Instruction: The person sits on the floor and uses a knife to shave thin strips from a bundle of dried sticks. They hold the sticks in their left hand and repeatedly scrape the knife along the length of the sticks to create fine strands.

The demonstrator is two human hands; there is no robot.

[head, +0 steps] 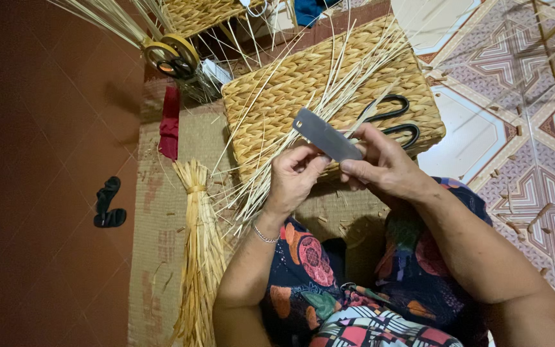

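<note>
Woven straw basket upturned on the mat as a work block, loose straw strands fanned across it, black scissors resting on top within reach; tied straw bundle alongside; flat grey metal blade pinched in right hand, left hand closed on strands just beneath

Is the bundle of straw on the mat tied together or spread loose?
Tied. A straw band cinches the straw bundle near its top, and the stalks fan out below it on the mat.
</note>
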